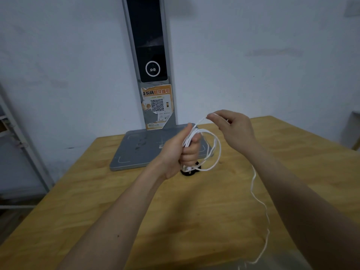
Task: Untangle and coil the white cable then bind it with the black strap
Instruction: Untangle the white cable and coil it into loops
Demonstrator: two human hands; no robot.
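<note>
My left hand point(187, 151) grips the gathered loops of white cable point(216, 151) above the wooden surface point(194, 211); my right hand point(233, 127) pinches the next strand. It looks light and limp, best held at the bundle.

The cable point(216, 151) is held above the table point(97, 201); the stand point(150, 94) is placed at twelve o'clock behind it.
</note>
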